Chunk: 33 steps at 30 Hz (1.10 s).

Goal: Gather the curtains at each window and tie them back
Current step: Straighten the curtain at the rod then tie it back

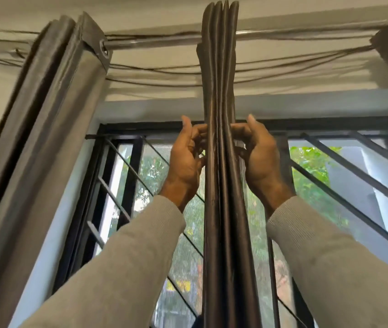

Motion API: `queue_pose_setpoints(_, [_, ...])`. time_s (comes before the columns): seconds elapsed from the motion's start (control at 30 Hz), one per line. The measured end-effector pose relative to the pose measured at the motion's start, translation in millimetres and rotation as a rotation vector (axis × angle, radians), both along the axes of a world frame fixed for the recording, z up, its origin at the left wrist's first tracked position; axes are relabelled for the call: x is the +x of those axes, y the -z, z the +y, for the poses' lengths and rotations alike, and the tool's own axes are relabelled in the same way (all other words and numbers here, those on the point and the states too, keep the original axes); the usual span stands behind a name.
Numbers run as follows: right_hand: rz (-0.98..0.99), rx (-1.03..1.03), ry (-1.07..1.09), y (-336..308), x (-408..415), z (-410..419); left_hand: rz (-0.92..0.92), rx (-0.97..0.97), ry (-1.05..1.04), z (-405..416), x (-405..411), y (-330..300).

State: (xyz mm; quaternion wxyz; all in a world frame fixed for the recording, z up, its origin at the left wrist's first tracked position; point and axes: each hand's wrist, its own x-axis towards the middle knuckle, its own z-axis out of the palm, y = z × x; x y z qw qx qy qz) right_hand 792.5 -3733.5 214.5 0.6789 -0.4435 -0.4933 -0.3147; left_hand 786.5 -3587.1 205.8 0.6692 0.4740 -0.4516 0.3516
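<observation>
Both hands curled round the gathered curtain (220,162), left hand (187,159) and right hand (258,157) pinching its sides, mid-rod (306,34) over the window. I'd squeeze the folds even before tying.

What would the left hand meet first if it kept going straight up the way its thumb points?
Probably the white wall above the window; higher still, the cables and curtain rod. Depth is unclear.

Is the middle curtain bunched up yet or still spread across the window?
Bunched. The middle curtain hangs in tight vertical pleats, window open either side. Left hand and right hand grip it. No tie is visible.
</observation>
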Motion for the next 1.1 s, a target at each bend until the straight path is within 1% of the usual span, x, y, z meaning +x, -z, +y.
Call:
queue_pose_setpoints(0.13, [0.05, 0.009, 0.078, 35.2, -9.6, 1.6, 0.068, 0.017, -0.038, 0.4, -14.8, 33.9])
queue_pose_setpoints(0.27, [0.113, 0.016, 0.073, 73.7, -23.8, 7.8, 0.14, 0.013, -0.089, 2.8, -26.9, 68.3])
queue_pose_setpoints(0.4, [0.231, 0.044, 0.095, 115.4, -40.7, 18.3, 0.23, 0.027, -0.028, 10.5, -38.3, 105.4])
queue_pose_setpoints(0.53, [0.34, 0.083, 0.068, 162.6, -54.8, 23.9, 0.303, 0.031, 0.028, 16.9, -43.1, 149.6])
queue_pose_setpoints(0.6, [0.388, 0.103, 0.09, 189.6, -55.9, 24.2, 0.349, 0.029, 0.044, 21.4, -43.9, 177.9])
queue_pose_setpoints(0.83, [0.531, 0.129, -0.016, 295.9, -70.2, 17.4, 0.518, 0.028, 0.092, 22.8, -52.8, 300.3])
queue_pose_setpoints(0.9, [0.582, 0.113, -0.017, 330.4, -74.5, 15.5, 0.589, 0.015, 0.086, 22.8, -54.8, 333.8])
queue_pose_setpoints(1.0, [0.629, 0.031, 0.081, 373.8, -82.5, 10.8, 0.684, 0.008, 0.031, 23.2, -61.7, 375.5])
queue_pose_setpoints(1.07, [0.646, -0.08, 0.135, 390.6, -86.6, 5.2, 0.717, 0.021, -0.074, 22.6, -69.6, 393.8])
queue_pose_setpoints(1.1, [0.647, -0.127, 0.166, 394.5, -87.2, 1.7, 0.726, -0.004, -0.139, 22.7, -75.1, 397.9])
